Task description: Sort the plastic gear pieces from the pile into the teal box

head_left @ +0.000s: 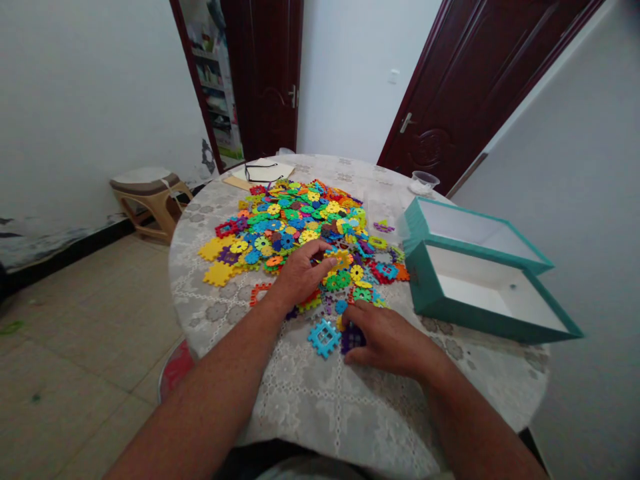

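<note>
Over the near side of a round table (320,400) covered with a lace-patterned cloth, my head-camera feed shows two bare hands working at the edge of a broad heap of interlocking plastic building pieces (300,223). The left hand (300,275) reaches onto the heap, its fingers extended and gently curved. Its fingertips (330,260) lie among yellow gear-shaped pieces, but I cannot tell from here whether they pinch one. The right hand (385,337) sits nearer the person, with its fingers curled down over a dark purple square piece (353,339). The hand partly hides that piece, so I cannot confirm a firm grip. A blue lattice square (324,338) lies just beside the right hand, and its place on open cloth keeps it apart from the main heap. To the right of the heap, two teal box halves (425,287) rest with their white interiors facing up, a placement that leaves their insides open and within arm's reach. At the far side, a pair of eyeglasses (260,172) on a pale sheet and a clear plastic cup (425,181) sit well away from the hands, out of the working area. A low wooden stool (150,193) stands on the tiled floor beyond the table.
</note>
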Action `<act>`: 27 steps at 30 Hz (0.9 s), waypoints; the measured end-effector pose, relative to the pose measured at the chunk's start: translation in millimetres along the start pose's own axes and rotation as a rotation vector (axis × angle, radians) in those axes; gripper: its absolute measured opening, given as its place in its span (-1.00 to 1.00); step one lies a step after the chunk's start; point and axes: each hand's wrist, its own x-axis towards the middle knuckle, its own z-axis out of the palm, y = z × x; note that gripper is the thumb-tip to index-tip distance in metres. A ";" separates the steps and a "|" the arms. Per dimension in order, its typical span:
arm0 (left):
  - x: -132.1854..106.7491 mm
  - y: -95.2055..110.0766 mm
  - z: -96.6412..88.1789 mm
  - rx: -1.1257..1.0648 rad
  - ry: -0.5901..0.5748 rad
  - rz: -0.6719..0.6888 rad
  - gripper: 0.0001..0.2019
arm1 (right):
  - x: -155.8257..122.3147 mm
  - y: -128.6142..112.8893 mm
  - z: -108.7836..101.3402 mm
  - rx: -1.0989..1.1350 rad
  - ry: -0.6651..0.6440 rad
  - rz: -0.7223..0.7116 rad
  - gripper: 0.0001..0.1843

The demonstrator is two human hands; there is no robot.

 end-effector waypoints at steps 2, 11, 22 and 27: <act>-0.8 0.8 -0.5 0.003 -0.005 -0.005 -0.74 | -1.2 10.4 -4.9 0.049 0.008 0.017 -0.67; 0.1 -1.6 0.3 0.015 0.036 0.011 -0.73 | 2.4 -4.8 -6.8 0.492 -0.050 -0.121 -0.86; 0.4 -1.3 0.2 0.020 0.085 -0.016 -0.72 | 11.4 -34.4 15.0 0.116 0.054 0.038 -0.65; 0.3 0.0 -1.1 -0.002 0.079 -0.022 -0.71 | 12.1 -28.6 18.3 0.237 0.087 0.000 -0.64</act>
